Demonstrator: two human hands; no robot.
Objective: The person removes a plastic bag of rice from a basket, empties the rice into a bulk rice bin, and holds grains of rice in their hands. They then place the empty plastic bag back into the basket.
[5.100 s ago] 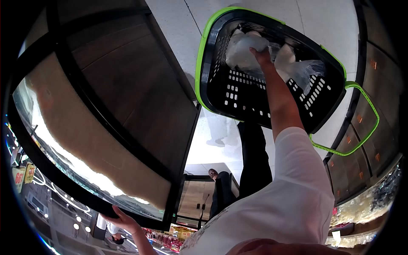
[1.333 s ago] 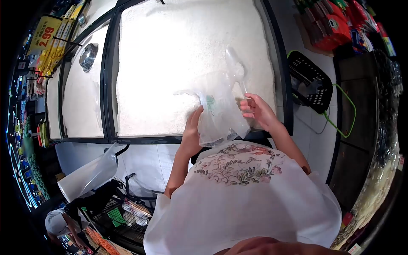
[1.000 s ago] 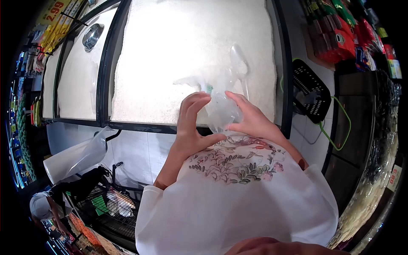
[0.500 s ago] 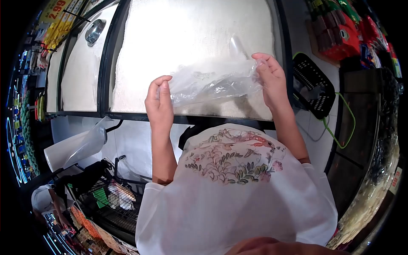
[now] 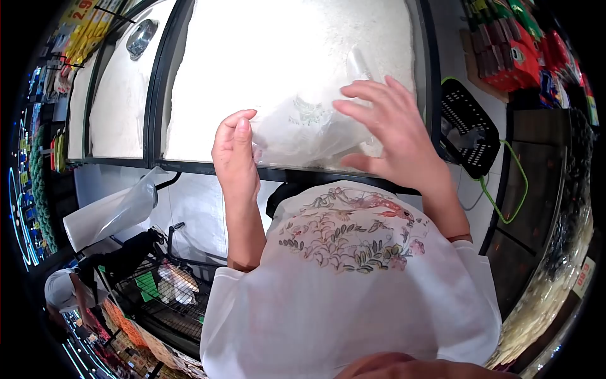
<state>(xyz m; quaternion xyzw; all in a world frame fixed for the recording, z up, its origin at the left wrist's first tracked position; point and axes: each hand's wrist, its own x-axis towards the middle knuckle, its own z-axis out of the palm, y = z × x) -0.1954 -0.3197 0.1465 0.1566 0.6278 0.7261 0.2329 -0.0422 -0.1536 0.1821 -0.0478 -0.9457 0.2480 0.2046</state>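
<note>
A clear plastic bag (image 5: 297, 136) with faint green print stretches above the front of a bin filled with a white, flour-like or rice-like bulk food (image 5: 271, 57). My left hand (image 5: 237, 145) pinches the left end of the bag between thumb and fingers. At the bag's right end, my right hand (image 5: 394, 132) is open, its fingers spread and slightly blurred; whether it touches the plastic I cannot tell. Behind the bag, a pale translucent piece, perhaps a scoop handle (image 5: 358, 63), lies on the white food.
A neighbouring bin on the left holds a metal scoop or bowl (image 5: 142, 39). Below it hangs a roll of plastic bags (image 5: 110, 211). A shopping cart (image 5: 158, 290) and a person (image 5: 66, 290) are at lower left. A black basket (image 5: 470, 129) with green handles stands at right, near red packages (image 5: 514, 60).
My right hand has let go of the bag's right end and moved left with its fingers spreading. My left hand keeps its pinch. The bag's right side has slackened.
</note>
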